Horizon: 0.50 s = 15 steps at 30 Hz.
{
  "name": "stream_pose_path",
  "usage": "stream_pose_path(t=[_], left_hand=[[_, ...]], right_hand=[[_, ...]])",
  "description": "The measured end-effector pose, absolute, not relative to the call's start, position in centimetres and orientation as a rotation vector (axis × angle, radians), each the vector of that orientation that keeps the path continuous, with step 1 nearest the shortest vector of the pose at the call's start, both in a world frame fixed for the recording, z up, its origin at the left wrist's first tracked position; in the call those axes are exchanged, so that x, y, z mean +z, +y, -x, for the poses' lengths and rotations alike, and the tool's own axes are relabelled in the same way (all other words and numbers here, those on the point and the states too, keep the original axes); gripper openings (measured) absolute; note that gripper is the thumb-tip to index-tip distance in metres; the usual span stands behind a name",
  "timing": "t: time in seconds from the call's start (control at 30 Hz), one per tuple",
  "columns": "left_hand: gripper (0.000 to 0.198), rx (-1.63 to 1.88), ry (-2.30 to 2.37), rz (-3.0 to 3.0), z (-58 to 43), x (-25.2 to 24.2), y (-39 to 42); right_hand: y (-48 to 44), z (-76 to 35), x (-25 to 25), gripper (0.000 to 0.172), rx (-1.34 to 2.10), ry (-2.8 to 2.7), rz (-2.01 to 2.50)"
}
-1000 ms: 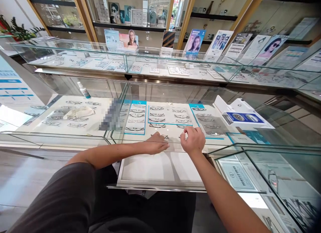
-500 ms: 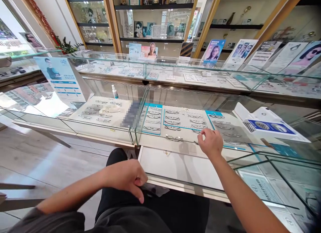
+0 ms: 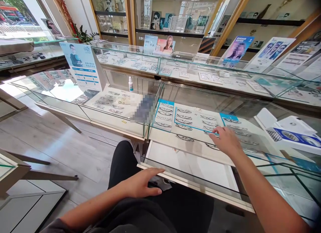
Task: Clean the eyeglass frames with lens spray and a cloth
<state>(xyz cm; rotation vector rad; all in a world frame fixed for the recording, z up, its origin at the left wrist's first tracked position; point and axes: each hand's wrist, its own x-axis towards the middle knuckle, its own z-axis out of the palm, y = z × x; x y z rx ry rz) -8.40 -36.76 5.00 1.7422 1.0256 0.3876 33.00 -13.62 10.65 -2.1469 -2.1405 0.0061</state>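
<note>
My right hand (image 3: 226, 139) reaches into the open glass display case, fingers stretched over the rows of eyeglass frames (image 3: 190, 118) on the white tray. A loose pair of glasses (image 3: 185, 137) lies on the tray's near part, left of that hand, and another pair (image 3: 212, 146) lies just under it. My left hand (image 3: 142, 183) rests flat and open on the front edge of the pulled-out drawer (image 3: 200, 187), holding nothing.
A spray bottle (image 3: 130, 84) and a cloth (image 3: 124, 100) sit on the neighbouring glass case at left, beside a blue poster stand (image 3: 81, 66). A white box with a blue label (image 3: 291, 132) lies at right. More cases and shelves stand behind. Wooden floor at left.
My left hand has drawn back from the glasses to the drawer's front edge and opened flat. My right hand has opened and moved right over the frames. The view has swung left.
</note>
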Motion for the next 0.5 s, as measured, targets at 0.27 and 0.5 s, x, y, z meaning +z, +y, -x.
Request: stream_pose_path(t=[0.27, 0.5], left_hand=[[0.089, 0.494, 1.088, -1.805, 7.0, 3.5, -34.5], [0.09, 0.574, 1.137, -1.798, 6.4, 1.6, -30.7]], right_hand=[[-15.5, -27.6, 9.1, 0.087, 0.216, -2.291, 2.177], [-15.3, -28.6, 7.8, 0.096, 0.24, -2.304, 2.161]])
